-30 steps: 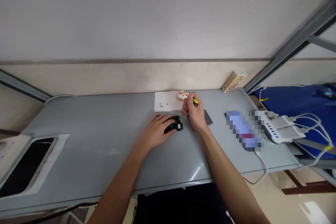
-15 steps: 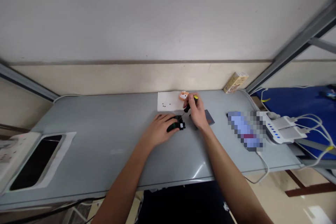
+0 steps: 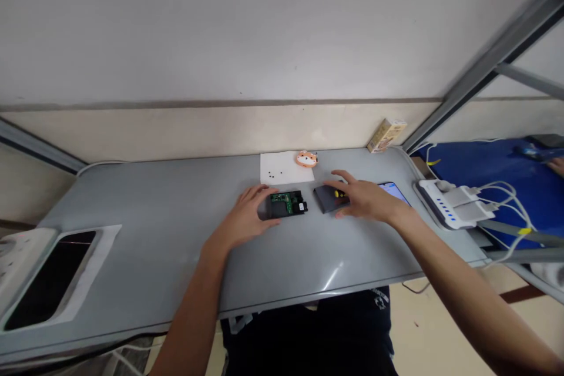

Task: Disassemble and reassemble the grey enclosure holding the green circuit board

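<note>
Head cam: left hand (image 3: 249,211) is curved round the left end of the circuit board (image 3: 287,204) on the desk (image 3: 176,205), can't tell if it's actually gripping, and right hand (image 3: 368,198) is spread wide over the grey cover (image 3: 325,200) and yellow-ended screwdriver (image 3: 338,193)

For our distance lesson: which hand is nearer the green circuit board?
Left. The left hand is at the left end of the green circuit board; the right hand is farther off, at the dark panel to its right.
</note>
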Demonstrator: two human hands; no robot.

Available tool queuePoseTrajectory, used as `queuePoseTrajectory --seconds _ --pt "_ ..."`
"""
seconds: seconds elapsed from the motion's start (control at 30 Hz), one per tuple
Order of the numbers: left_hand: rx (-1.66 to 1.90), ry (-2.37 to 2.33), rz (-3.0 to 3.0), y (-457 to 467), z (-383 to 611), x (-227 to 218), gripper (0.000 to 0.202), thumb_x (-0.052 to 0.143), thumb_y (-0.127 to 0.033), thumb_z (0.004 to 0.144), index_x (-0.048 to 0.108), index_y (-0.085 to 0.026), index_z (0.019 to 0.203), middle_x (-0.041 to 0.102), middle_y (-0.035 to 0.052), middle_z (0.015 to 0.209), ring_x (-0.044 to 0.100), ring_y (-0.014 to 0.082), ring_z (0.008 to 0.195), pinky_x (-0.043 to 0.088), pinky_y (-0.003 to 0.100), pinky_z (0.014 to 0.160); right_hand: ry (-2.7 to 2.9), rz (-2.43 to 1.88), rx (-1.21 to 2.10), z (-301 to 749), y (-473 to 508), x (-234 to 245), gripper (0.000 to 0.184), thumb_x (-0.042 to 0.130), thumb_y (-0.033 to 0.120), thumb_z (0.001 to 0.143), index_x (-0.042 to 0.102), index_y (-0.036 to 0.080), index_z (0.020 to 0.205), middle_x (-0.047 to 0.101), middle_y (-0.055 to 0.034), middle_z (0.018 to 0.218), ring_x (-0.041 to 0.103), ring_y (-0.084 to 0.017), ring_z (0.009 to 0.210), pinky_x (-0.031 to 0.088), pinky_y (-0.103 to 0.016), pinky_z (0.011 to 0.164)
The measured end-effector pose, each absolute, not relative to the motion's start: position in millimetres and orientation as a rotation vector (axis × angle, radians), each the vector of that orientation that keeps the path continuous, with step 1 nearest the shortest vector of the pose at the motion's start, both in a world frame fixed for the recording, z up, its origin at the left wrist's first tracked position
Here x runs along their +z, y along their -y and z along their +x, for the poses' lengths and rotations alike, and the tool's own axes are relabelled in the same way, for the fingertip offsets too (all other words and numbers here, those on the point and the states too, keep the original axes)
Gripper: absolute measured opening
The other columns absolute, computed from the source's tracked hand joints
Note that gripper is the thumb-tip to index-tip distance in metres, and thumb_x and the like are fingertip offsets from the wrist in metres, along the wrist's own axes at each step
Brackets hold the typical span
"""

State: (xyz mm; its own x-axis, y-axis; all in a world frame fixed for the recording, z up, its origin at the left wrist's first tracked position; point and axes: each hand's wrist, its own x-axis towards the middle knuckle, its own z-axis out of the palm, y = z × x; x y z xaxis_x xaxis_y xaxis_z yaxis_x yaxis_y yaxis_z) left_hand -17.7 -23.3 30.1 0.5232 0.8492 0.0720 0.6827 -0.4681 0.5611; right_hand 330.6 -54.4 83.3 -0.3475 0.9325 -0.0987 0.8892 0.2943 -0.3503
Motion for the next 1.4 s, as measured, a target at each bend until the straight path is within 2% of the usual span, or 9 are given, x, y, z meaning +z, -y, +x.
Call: queuePoseTrajectory --seconds 0.13,0.37,0.53,0.7,0.83,0.97,1.23,1.3,1.4 --pt "0.471 -1.233 2.231 21.8 -24.2 31.3 0.067 0.077 -0.041 0.085 0.051 -0.037 0.147 0.055 0.0041 0.146 0.049 0.0299 0.139 0.042 0.047 0.118 2.410 -1.782 0.542 334.3 62.2 63.7 0.078 0.075 0.023 0.082 0.046 0.039 0.152 0.049 -0.0054 0.155 0.073 -0.020 0.085 0.054 -0.032 0.073" --pt "0.485 -1.268 2.208 19.5 -24.7 28.7 0.071 0.080 -0.042 0.082 0.052 -0.036 0.147 0.055 0.0060 0.148 0.050 0.0312 0.139 0.043 0.048 0.117 2.233 -1.628 0.689 308.3 45.4 67.3 0.048 0.067 0.050 0.091 0.066 0.034 0.136 0.067 -0.0084 0.130 0.069 -0.030 0.108 0.054 -0.043 0.092" --pt "0.497 -1.283 2.207 16.5 -23.4 22.7 0.073 0.083 -0.043 0.078 0.054 -0.036 0.145 0.056 0.0063 0.145 0.049 0.0326 0.138 0.043 0.049 0.115 2.298 -1.488 0.738 273.8 37.5 58.0 0.051 0.074 0.050 0.086 0.066 0.037 0.134 0.066 -0.0063 0.132 0.069 -0.028 0.102 0.053 -0.040 0.086" --pt "0.490 -1.328 2.214 17.8 -18.1 22.4 0.075 0.085 -0.043 0.075 0.055 -0.035 0.143 0.059 0.0068 0.142 0.048 0.0348 0.137 0.043 0.051 0.114 2.337 -1.465 0.576 253.9 47.0 42.2 0.053 0.078 0.036 0.083 0.063 0.032 0.134 0.059 -0.0069 0.139 0.070 -0.021 0.087 0.051 -0.035 0.073" --pt "0.455 -1.347 2.235 18.0 -15.9 20.7 0.084 0.084 -0.044 0.076 0.048 -0.037 0.151 0.058 0.0063 0.146 0.047 0.0360 0.138 0.043 0.051 0.114 2.352 -1.412 0.557 249.1 45.9 39.9 0.053 0.077 0.038 0.084 0.062 0.032 0.134 0.058 -0.0065 0.140 0.070 -0.023 0.095 0.052 -0.035 0.075" --pt "0.450 -1.345 2.270 14.7 -17.7 14.6 0.093 0.085 -0.045 0.076 0.040 -0.037 0.157 0.059 0.0063 0.147 0.048 0.0356 0.138 0.042 0.049 0.113 2.363 -1.375 0.599 247.7 37.7 41.7 0.053 0.079 0.041 0.082 0.063 0.032 0.132 0.060 -0.0069 0.136 0.069 -0.022 0.092 0.052 -0.035 0.074" --pt "0.481 -1.269 2.347 13.6 -13.3 15.4 0.078 0.085 -0.046 0.075 0.054 -0.032 0.146 0.060 0.0055 0.146 0.052 0.0322 0.137 0.037 0.049 0.119 2.246 -1.297 0.625 249.8 42.0 30.8 0.049 0.075 0.047 0.086 0.065 0.034 0.133 0.058 -0.0074 0.142 0.070 -0.023 0.102 0.056 -0.038 0.084" --pt "0.503 -1.243 2.356 15.3 -9.5 17.8 0.075 0.084 -0.046 0.077 0.054 -0.031 0.144 0.057 0.0057 0.149 0.052 0.0313 0.138 0.035 0.049 0.120 2.126 -1.275 0.632 253.3 43.4 33.2 0.038 0.069 0.046 0.092 0.068 0.033 0.127 0.064 -0.0063 0.133 0.070 -0.021 0.100 0.055 -0.036 0.085" --pt "0.529 -1.227 2.343 18.5 -5.4 19.9 0.072 0.083 -0.043 0.079 0.053 -0.030 0.144 0.056 0.0059 0.150 0.051 0.0302 0.139 0.036 0.049 0.120 1.753 -1.224 0.565 262.5 40.4 39.3 0.020 0.060 0.039 0.097 0.074 0.026 0.103 0.071 -0.0052 0.104 0.068 -0.019 0.092 0.053 -0.034 0.082"
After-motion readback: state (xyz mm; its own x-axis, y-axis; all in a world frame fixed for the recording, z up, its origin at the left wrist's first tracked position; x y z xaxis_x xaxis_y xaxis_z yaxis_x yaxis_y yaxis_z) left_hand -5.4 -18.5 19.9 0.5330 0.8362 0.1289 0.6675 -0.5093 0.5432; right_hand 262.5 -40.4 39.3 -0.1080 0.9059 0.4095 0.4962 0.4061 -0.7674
